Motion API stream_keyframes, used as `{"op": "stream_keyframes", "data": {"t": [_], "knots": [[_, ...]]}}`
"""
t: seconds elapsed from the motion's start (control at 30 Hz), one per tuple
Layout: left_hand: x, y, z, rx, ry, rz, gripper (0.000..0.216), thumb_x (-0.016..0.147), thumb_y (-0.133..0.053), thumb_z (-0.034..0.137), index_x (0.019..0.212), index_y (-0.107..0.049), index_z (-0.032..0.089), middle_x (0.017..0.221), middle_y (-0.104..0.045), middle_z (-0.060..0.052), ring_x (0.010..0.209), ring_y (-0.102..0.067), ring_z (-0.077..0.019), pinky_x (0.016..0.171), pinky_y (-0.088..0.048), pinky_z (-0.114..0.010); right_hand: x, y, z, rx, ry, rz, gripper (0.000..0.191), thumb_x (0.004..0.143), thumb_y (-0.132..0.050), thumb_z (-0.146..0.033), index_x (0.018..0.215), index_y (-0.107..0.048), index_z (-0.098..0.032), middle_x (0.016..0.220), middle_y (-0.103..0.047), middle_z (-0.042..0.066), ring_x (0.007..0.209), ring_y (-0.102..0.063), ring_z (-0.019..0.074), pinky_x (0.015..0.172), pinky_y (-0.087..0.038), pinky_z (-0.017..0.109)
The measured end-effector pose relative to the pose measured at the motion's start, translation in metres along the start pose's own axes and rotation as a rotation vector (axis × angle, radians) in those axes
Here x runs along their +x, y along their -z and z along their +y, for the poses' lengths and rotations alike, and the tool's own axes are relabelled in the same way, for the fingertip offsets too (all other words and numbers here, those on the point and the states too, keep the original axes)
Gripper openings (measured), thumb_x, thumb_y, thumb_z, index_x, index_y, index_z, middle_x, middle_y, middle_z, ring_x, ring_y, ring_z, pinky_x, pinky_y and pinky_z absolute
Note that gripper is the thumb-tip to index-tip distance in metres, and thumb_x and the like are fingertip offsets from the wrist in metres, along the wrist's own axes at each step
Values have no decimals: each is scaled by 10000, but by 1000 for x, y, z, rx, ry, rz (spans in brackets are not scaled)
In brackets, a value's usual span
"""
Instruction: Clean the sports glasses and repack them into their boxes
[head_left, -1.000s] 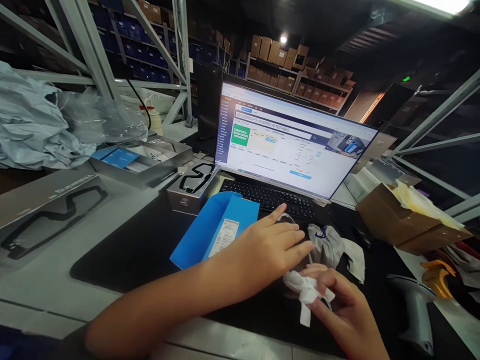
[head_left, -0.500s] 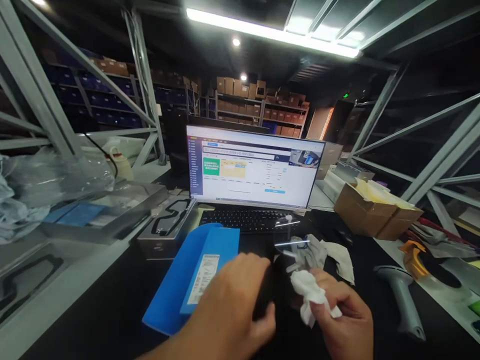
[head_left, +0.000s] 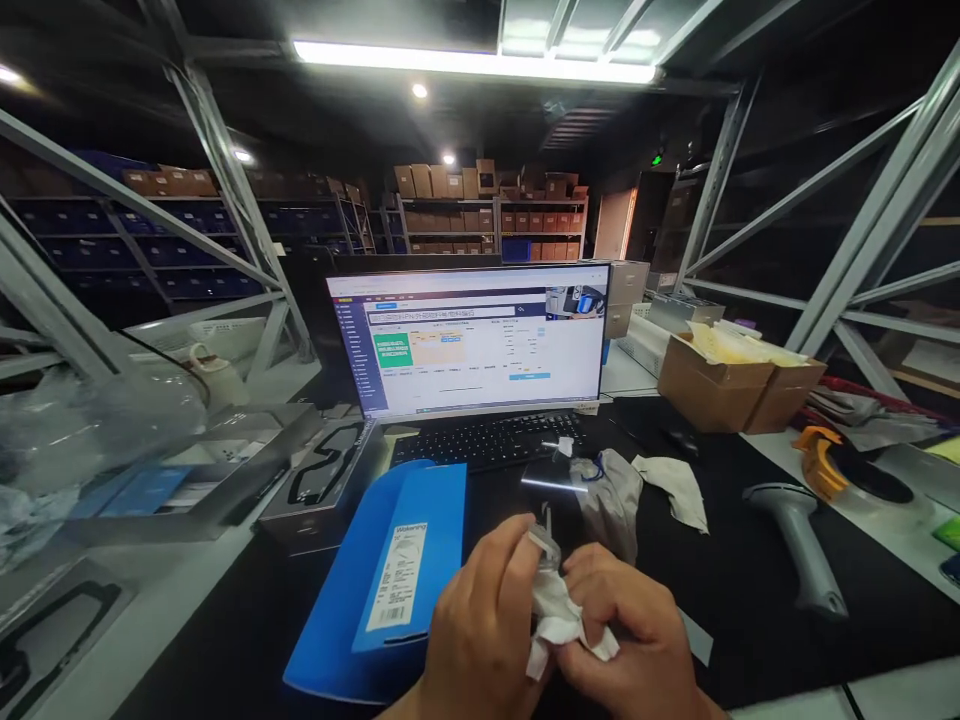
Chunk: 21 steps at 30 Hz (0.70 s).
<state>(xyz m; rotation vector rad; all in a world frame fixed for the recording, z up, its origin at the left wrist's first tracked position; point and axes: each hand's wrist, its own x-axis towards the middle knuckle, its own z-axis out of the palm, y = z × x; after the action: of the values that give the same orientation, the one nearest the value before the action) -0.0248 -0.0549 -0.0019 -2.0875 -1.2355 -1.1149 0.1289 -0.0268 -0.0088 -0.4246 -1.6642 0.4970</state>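
Close together at the lower middle, both my hands are closed around a crumpled white tissue (head_left: 556, 612). My left hand (head_left: 480, 610) grips a small clear, greyish piece (head_left: 545, 543) that sticks out above its fingertips; its kind is hidden by the fingers. The tissue is pinched by my right hand (head_left: 630, 625) and presses against that piece. Left of my hands, a blue box (head_left: 431, 510) with a white printed label lies on an open blue flap or tray (head_left: 330, 610). Beyond my hands lie a grey cloth pouch (head_left: 611, 500) and an off-white cloth (head_left: 675, 490).
A lit monitor (head_left: 472, 345) stands behind a black keyboard (head_left: 480, 440). On the right are a grey barcode scanner (head_left: 799, 545), an orange tape dispenser (head_left: 825, 465) and cardboard boxes (head_left: 709, 380). Grey boxes with glasses outlines (head_left: 322, 480) and plastic bags (head_left: 97, 410) are on the left.
My left hand has moved right and my right hand left, so they now meet at the tissue. The clear piece now shows in my left hand. The camera view has shifted and levelled.
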Motion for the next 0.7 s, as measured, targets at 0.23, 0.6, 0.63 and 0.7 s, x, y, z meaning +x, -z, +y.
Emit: {"op": "stream_keyframes", "data": {"t": [0.23, 0.6, 0.63, 0.7], "knots": [[5, -8, -4, -71, -11, -23, 252, 921, -474, 130, 1165, -532, 161, 1128, -662, -158, 987, -721, -226, 756, -643, -290, -5, 1, 5, 286, -691, -24, 284, 634, -739, -160, 915, -756, -192, 685, -690, -8, 622, -648, 155, 561, -497, 222], [3, -11, -15, -141, -93, -109, 245, 936, -552, 205, 1178, -552, 166, 1295, -544, -190, 1152, -643, -286, 841, -643, -388, -6, -4, 9, 69, -550, 18, 121, 582, -748, -92, 638, -756, -200, 647, -598, -9, 653, -563, 145, 613, -469, 240], [3, -11, -15, -135, -104, -96, 231, 940, -542, 192, 1170, -556, 170, 1289, -540, -184, 1138, -646, -277, 831, -644, -381, -7, -3, 8, 70, -562, 16, 127, 581, -747, -88, 638, -758, -201, 639, -612, -9, 631, -565, 140, 589, -463, 233], [2, -12, -15, -131, -115, -74, 215, 940, -527, 154, 1149, -568, 180, 1283, -533, -172, 1117, -649, -259, 816, -645, -366, -7, -1, 8, 102, -586, 18, 109, 585, -748, -99, 623, -757, -200, 631, -630, -6, 590, -564, 131, 544, -448, 220]]}}
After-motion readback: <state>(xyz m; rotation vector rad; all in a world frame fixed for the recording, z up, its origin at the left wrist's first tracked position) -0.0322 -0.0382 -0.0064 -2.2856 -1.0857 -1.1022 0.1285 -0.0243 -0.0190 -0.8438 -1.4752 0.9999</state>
